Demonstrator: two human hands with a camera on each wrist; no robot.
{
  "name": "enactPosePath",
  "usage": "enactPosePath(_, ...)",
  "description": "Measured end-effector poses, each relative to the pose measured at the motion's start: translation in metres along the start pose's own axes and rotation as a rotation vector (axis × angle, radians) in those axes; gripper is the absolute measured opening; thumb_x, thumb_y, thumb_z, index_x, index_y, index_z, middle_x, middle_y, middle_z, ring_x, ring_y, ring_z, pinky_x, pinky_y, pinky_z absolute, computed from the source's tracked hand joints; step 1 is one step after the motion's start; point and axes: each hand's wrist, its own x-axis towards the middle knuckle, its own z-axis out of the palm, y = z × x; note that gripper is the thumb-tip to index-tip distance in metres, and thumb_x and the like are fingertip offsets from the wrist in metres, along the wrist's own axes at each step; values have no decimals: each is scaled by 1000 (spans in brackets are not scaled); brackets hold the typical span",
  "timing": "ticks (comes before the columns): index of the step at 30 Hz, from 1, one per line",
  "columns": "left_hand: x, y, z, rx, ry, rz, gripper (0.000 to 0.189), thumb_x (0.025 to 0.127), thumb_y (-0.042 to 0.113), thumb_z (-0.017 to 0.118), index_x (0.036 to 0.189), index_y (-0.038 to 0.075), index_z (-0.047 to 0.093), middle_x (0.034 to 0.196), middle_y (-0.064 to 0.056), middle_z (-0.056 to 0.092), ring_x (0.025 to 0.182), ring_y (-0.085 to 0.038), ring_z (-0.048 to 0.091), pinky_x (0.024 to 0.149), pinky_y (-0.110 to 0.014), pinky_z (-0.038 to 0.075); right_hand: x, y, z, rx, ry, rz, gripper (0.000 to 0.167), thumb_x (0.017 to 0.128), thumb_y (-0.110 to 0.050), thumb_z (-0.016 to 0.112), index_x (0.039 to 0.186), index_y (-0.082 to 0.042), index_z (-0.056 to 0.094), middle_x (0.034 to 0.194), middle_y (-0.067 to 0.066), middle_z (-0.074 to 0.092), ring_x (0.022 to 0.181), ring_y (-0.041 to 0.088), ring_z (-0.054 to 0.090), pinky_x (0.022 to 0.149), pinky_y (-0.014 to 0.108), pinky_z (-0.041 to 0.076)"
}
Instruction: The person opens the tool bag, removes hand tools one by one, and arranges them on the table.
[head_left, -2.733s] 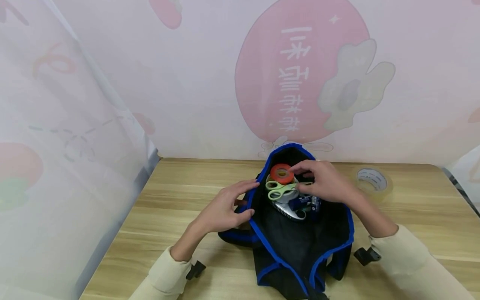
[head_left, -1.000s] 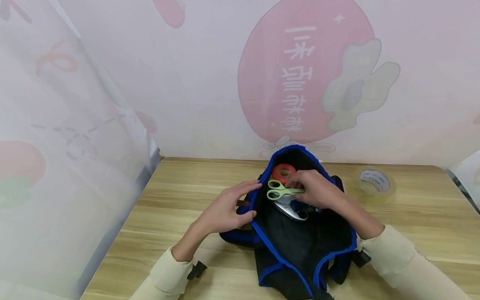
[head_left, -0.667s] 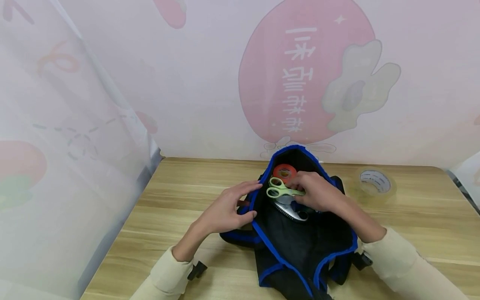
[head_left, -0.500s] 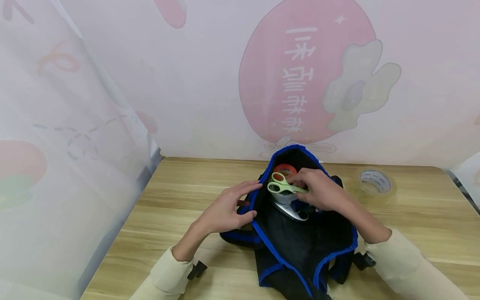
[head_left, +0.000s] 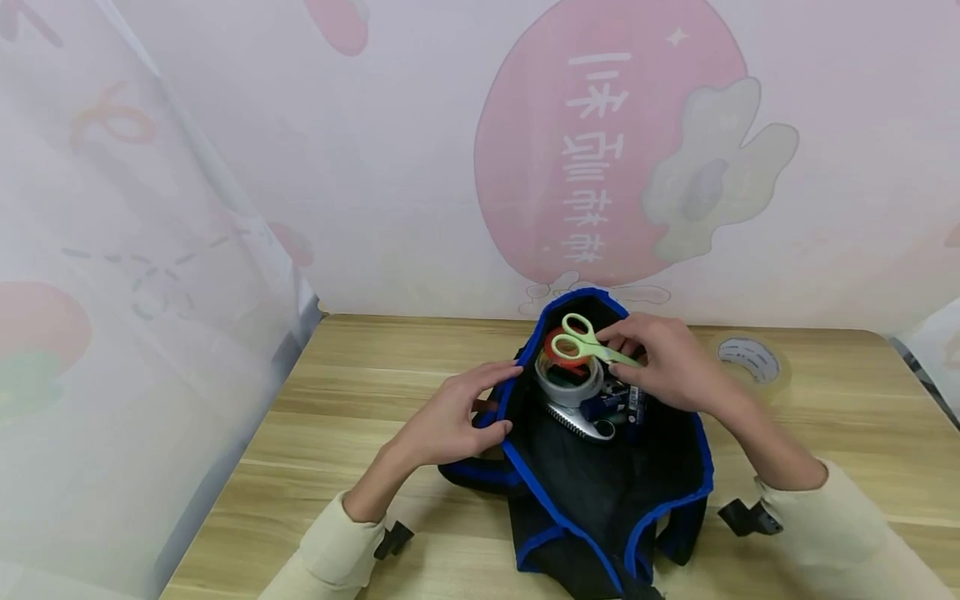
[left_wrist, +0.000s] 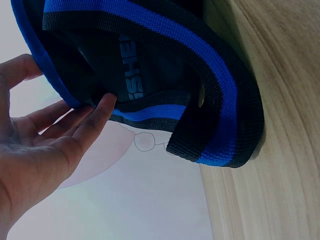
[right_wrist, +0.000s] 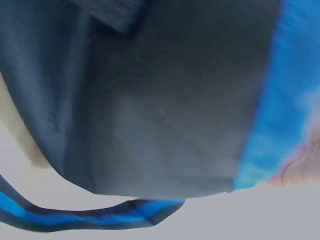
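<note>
A black tool bag [head_left: 600,492] with blue trim lies with its mouth spread wide in the head view. My left hand [head_left: 453,417] grips its left rim between thumb and fingers; the left wrist view shows those fingers against the bag's cloth [left_wrist: 160,55]. Above the bag's contents, my right hand [head_left: 671,362] pinches green-handled scissors [head_left: 573,348] by the blade end. Beneath them sit a red-orange tape roll [head_left: 552,352], a grey tape roll [head_left: 558,393], a silver tool with a ridged edge [head_left: 572,421] and dark blue batteries [head_left: 636,407]. Bag cloth [right_wrist: 175,115] fills most of the right wrist view.
A clear tape roll [head_left: 750,358] lies on the wooden table [head_left: 360,367] at the right rear. Behind the table hangs a pale printed curtain [head_left: 390,183]. Bag straps [head_left: 472,472] spread out on either side of the bag.
My right hand takes hold of the scissors among the contents and lifts them up and to the right, uncovering the grey tape roll. My left hand stays on the rim.
</note>
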Motion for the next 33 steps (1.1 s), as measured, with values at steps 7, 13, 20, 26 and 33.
enactPosePath(7, 0, -1, -1, 1, 3, 3, 69, 95, 11, 73, 160, 5, 49, 170, -14, 43, 147, -34, 55, 103, -48, 63, -10, 5, -22, 19, 58, 23, 37, 95, -5, 80, 131, -2, 74, 111, 10, 74, 98, 23, 67, 81, 44, 66)
enactPosePath(13, -1, -1, -2, -4, 3, 0, 69, 96, 10, 72, 160, 5, 49, 170, -15, 42, 148, -35, 54, 103, -52, 63, -22, 21, -34, -10, 116, 39, 36, 94, -3, 80, 129, -1, 75, 112, 11, 76, 97, 24, 68, 79, 44, 68)
enactPosePath(20, -2, -1, -1, 4, 6, 6, 69, 96, 11, 73, 160, 6, 49, 170, -15, 44, 146, -34, 55, 103, -50, 63, -37, 45, -39, -54, 141, 91, 37, 94, -4, 80, 130, 0, 74, 111, 12, 76, 96, 22, 67, 74, 28, 66)
enactPosePath(26, -2, 0, -1, -2, 8, 10, 69, 96, 11, 73, 160, 6, 49, 169, -14, 44, 146, -34, 55, 102, -49, 63, -55, 68, -45, -65, 155, 164, 36, 95, -7, 80, 130, 1, 73, 113, 15, 76, 89, -9, 57, 71, 10, 56)
enactPosePath(33, -4, 0, 0, 0, 6, 10, 69, 96, 12, 73, 160, 6, 49, 170, -14, 44, 147, -34, 55, 103, -49, 63, -77, 94, -54, -46, 130, 296, 42, 100, -14, 77, 138, 1, 68, 114, 22, 74, 87, -15, 52, 58, 22, 53)
